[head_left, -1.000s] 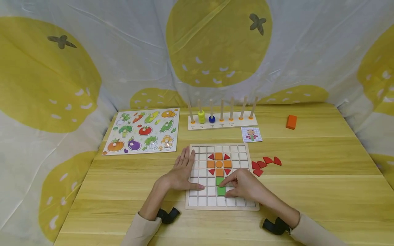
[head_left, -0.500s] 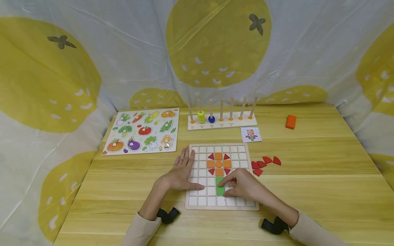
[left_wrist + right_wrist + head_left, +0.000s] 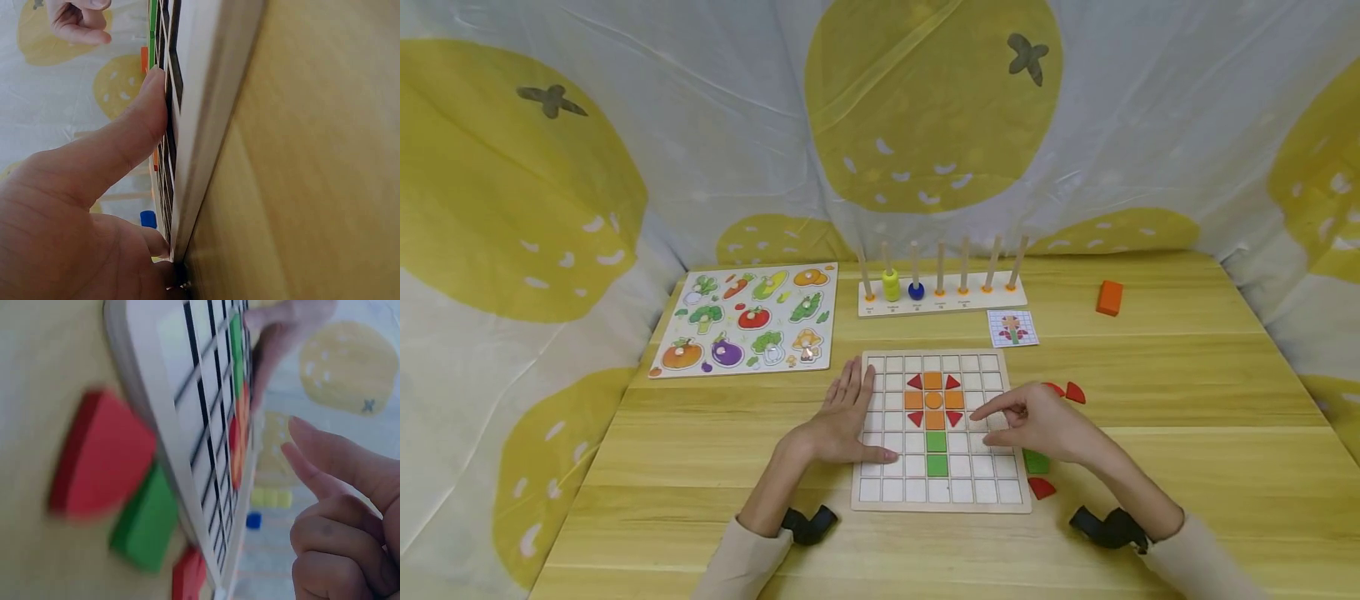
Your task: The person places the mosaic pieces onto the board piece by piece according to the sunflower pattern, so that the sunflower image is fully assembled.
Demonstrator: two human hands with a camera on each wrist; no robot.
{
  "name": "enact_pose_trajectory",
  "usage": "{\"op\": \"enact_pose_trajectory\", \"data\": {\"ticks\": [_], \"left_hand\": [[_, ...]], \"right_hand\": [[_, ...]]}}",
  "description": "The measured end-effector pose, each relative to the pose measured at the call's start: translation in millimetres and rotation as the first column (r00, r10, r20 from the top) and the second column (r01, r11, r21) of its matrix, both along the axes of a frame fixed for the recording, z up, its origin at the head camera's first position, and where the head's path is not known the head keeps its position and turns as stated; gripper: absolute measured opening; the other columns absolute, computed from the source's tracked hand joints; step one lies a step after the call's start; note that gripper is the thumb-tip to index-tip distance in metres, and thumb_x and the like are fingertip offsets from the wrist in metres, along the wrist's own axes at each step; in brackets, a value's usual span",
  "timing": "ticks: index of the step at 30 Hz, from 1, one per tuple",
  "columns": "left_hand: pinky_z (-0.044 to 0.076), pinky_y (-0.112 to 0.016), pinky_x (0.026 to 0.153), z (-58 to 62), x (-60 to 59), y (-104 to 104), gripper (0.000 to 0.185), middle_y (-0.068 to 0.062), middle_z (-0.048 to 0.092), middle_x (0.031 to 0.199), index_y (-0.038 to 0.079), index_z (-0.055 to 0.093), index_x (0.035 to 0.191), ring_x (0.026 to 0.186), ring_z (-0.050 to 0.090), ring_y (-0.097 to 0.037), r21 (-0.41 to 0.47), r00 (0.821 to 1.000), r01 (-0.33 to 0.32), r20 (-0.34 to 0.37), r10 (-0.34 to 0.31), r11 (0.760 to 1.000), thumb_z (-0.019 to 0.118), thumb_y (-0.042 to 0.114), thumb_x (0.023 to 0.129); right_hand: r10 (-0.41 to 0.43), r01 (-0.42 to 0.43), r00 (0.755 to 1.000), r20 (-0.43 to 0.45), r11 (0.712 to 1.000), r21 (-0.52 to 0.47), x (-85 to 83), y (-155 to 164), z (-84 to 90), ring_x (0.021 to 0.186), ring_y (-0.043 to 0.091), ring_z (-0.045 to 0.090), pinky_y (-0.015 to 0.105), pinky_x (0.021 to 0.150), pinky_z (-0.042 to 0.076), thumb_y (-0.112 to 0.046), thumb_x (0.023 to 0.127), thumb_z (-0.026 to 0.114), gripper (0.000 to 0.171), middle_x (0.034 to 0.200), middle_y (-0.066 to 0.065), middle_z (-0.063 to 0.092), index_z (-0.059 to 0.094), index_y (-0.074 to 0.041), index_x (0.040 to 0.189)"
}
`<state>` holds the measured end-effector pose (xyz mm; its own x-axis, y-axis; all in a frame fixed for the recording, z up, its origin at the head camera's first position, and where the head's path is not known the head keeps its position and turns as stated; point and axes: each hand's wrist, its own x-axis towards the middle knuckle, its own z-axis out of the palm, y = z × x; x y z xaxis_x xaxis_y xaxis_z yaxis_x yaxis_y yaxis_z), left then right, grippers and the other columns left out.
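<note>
A grid board [image 3: 895, 492] lies on the table with a pattern of orange, red and green tiles. My left hand [image 3: 846, 425] rests spread on its left side, the thumb [image 3: 134, 128] lying on the grid. Two green square tiles [image 3: 937, 465] stand in one column below the orange squares and the orange round tile [image 3: 933, 401]. Over the board's right edge hovers my right hand [image 3: 1045, 423], holding nothing. Its thumb and index finger are apart, the other fingers bent. Beside it, a green piece [image 3: 147, 515] and a red quarter-round piece [image 3: 103, 456] lie off the board.
More red pieces [image 3: 1075, 392] lie right of the board, some hidden by the right hand. A small pattern card [image 3: 1012, 328] and a peg stand [image 3: 940, 305] are behind it. A vegetable puzzle [image 3: 741, 321] lies back left, an orange block [image 3: 1109, 297] back right.
My right hand has left the lower green tile and moved right and away from me, uncovering both green tiles and now covering some red pieces. The left hand stays put.
</note>
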<state>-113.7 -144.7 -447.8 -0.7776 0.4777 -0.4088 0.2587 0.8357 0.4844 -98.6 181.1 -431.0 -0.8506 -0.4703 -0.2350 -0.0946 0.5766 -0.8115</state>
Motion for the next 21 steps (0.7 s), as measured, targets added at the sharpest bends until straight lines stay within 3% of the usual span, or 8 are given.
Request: {"op": "enact_pose_trajectory", "data": {"ticks": [7, 15, 21], "left_hand": [[-0.003, -0.054, 0.132, -0.5, 0.1, 0, 0.132, -0.019, -0.028, 0.169, 0.0, -0.012, 0.163, 0.159, -0.023, -0.037, -0.004, 1.0, -0.002, 0.0, 0.002, 1.0, 0.08, 0.056, 0.085], [-0.002, -0.054, 0.132, -2.4, -0.5, -1, 0.133, -0.019, -0.029, 0.169, 0.0, -0.012, 0.163, 0.159, -0.024, -0.037, -0.01, 1.0, -0.004, 0.002, 0.004, 1.0, 0.08, 0.056, 0.085], [-0.003, -0.054, 0.132, -2.5, -1.3, -1, 0.133, -0.019, -0.029, 0.169, 0.0, -0.012, 0.163, 0.159, -0.024, -0.036, -0.009, 1.0, 0.002, 0.002, -0.002, 1.0, 0.079, 0.056, 0.085]], "right_hand": [[0.015, -0.013, 0.999, 0.051, 1.0, -0.024, -7.5, 43, 6.3, 0.058, 0.005, 0.031, 0.021, 0.052, 0.027, -0.015, 0.083, 0.087, 0.028, 0.064, -0.005, 0.029, 0.08, -0.006, 0.108], [0.164, -0.156, 0.975, 0.153, 0.986, -0.063, -16.6, 67, -9.7, 0.054, 0.003, 0.027, 0.021, 0.05, 0.024, -0.013, 0.079, 0.089, 0.023, 0.06, -0.006, 0.031, 0.08, -0.007, 0.099], [0.186, -0.182, 0.966, 0.179, 0.982, -0.041, -17.1, 68, -20.0, 0.052, 0.001, 0.031, 0.018, 0.048, 0.022, -0.014, 0.074, 0.092, 0.02, 0.057, -0.007, 0.038, 0.08, -0.009, 0.089]]}}
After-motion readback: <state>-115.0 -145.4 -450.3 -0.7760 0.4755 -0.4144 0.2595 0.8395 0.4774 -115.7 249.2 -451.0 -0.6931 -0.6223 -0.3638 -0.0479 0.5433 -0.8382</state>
